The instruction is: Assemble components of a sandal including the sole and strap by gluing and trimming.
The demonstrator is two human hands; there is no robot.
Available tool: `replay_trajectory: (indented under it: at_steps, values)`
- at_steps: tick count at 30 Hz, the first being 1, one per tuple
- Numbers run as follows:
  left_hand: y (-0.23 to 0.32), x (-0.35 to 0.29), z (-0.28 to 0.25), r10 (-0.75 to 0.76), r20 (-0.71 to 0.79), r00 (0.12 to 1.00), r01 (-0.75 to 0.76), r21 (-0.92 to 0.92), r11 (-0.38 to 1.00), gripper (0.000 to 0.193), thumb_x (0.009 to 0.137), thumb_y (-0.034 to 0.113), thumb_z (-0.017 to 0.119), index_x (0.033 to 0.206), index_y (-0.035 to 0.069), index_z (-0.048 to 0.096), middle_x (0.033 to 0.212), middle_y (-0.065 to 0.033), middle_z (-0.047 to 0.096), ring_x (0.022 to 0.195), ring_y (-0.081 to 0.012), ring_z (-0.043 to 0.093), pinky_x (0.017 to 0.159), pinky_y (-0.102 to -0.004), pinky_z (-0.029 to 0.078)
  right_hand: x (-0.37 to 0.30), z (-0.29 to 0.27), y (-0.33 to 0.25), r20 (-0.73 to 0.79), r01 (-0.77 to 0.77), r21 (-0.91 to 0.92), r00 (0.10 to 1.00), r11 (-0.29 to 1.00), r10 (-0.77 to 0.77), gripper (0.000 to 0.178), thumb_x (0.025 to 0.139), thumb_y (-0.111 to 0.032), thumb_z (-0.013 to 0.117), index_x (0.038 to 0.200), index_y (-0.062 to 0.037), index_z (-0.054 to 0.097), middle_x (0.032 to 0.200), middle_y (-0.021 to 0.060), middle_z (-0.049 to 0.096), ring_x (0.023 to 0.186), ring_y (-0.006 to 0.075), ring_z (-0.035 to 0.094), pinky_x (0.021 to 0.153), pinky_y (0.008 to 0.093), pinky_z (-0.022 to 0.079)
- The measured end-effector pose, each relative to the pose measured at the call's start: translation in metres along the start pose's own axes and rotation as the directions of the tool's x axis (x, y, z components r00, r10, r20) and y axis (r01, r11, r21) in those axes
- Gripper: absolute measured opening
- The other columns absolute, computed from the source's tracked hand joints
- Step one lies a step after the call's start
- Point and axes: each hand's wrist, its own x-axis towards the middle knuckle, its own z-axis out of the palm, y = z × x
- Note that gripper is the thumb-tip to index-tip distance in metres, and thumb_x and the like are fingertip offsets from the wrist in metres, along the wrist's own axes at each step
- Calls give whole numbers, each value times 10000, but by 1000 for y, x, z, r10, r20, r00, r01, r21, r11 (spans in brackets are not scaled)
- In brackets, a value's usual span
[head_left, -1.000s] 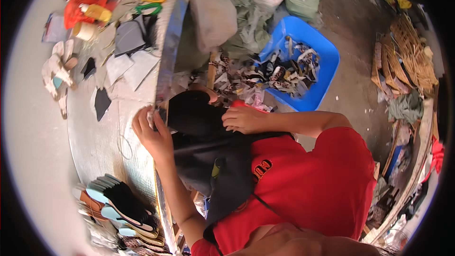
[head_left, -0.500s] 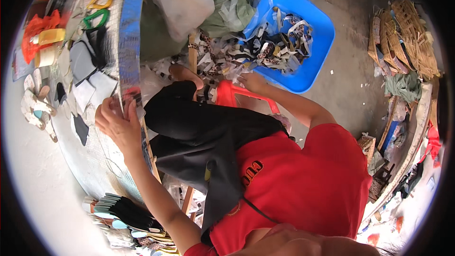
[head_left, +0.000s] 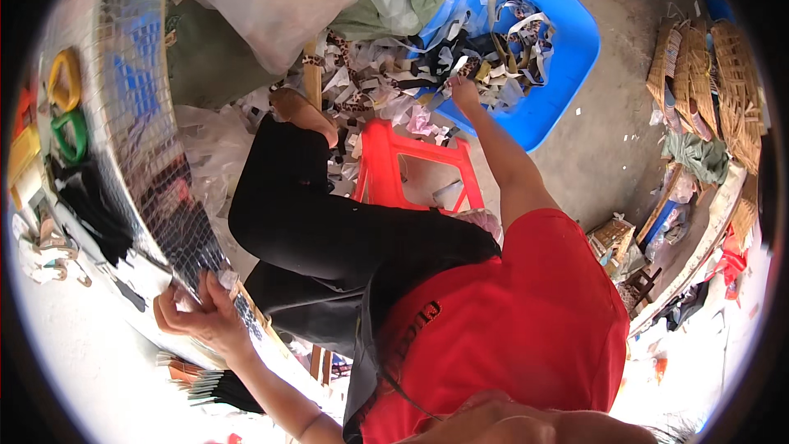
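While right hand (head_left: 462,90) reaches into blue tub (head_left: 567,49) upper centre, fingers closing on fabric scraps (head_left: 493,41), left hand (head_left: 197,312) grips counter edge (head_left: 140,156) lower left for balance. Step, by judgement: picking scrap. Next calls for firm pinch, lift clear.

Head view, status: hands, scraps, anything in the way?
Left hand grips table edge. Right hand down among scraps in blue tub. Red stool beneath that arm.
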Motion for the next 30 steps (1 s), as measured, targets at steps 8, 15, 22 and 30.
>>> replay_trajectory:
  at_steps: [8, 15, 22, 30]
  values:
    - [-11, 8, 7, 86, -23, 996, -82, 164, 983, 553, 939, 462, 566, 1183, 17, 345, 1085, -132, 390, 947, -205, 489, 672, -338, 455, 37, 3, -11, 230, -416, 367, 907, 832, 352, 271, 896, -318, 587, 1029, -121, 719, 719, 84, 657, 669, 199, 628, 543, 375, 448]
    - [-5, 10, 2, 89, -12, 996, -86, 159, 983, 550, 938, 419, 586, 1197, 2, 337, 1098, -139, 385, 925, -210, 523, 663, -335, 490, -12, -30, -47, 252, -324, 650, 945, 687, 207, 252, 902, -214, 551, 1080, -87, 676, 686, 58, 591, 571, 127, 516, 462, 267, 335]
    - [1, 9, 4, 49, -96, 994, -40, 90, 995, 567, 902, 333, 670, 1250, -12, 386, 1171, -175, 406, 955, -256, 537, 781, -386, 499, -178, -160, -140, 385, -172, 752, 898, 636, -212, 245, 924, -214, 534, 1031, -48, 678, 624, 10, 526, 556, 79, 443, 489, 238, 312]
    - [89, -25, -11, 123, -149, 981, -178, -448, 876, 172, 850, 30, 667, 1003, -15, 604, 895, -124, 619, 818, -276, 593, 760, -359, 473, -335, -193, -204, 374, 135, 846, 538, 516, -755, 208, 979, -141, 515, 1032, -16, 673, 849, 8, 535, 598, 56, 470, 575, 231, 396]
